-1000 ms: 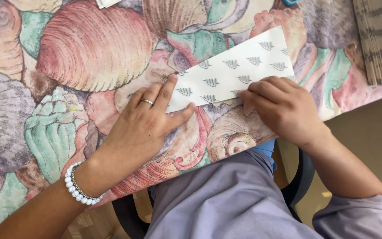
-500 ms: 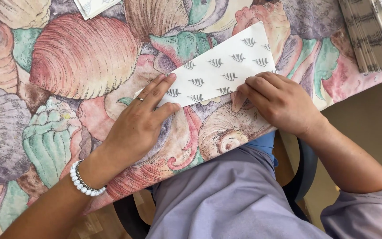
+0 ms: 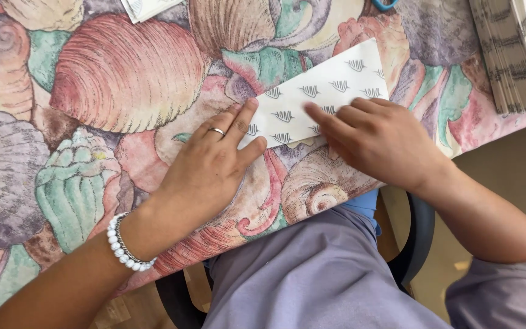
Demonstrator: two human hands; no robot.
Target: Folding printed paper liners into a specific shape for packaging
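Note:
A folded white paper (image 3: 327, 91) printed with small dark leaf shapes lies on a table covered by a seashell-patterned cloth (image 3: 123, 91). My left hand (image 3: 211, 164), with a ring and a white bead bracelet, lies flat with its fingers pressing the paper's left end. My right hand (image 3: 375, 140) rests on the paper's lower edge, index finger stretched leftward along the fold. Both hands press down rather than grip.
A thick stack of papers (image 3: 512, 55) sits at the table's right edge. Another white sheet's corner (image 3: 147, 7) shows at the top, and a blue object (image 3: 385, 5) peeks in at the top edge. My lap in grey cloth and a dark chair lie below.
My right index finger has slid leftward along the paper's lower edge. My left hand has stayed on the paper's left end.

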